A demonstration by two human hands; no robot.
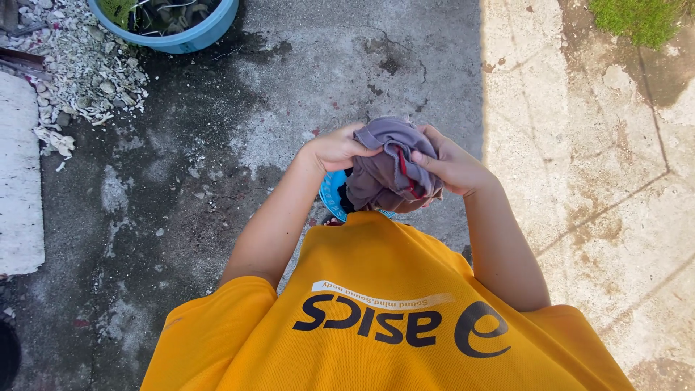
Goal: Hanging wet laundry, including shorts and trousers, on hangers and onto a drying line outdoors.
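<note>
A bunched grey-purple cloth (387, 170) with a thin red trim is held in front of my chest, above a wet concrete floor. My left hand (334, 148) grips its left side and my right hand (452, 165) grips its right side, both closed tight on the fabric. Just below the cloth, a small blue basin (331, 197) shows partly behind it. My yellow shirt (384, 311) fills the bottom of the view and hides whatever lies beneath.
A large blue tub (190, 38) with plants and dark water stands at the top left, beside a heap of pale broken shells (79, 65). A white slab (20, 181) lies at the left edge. Sunlit dry concrete (594, 188) spreads on the right, with a green shrub (641, 18).
</note>
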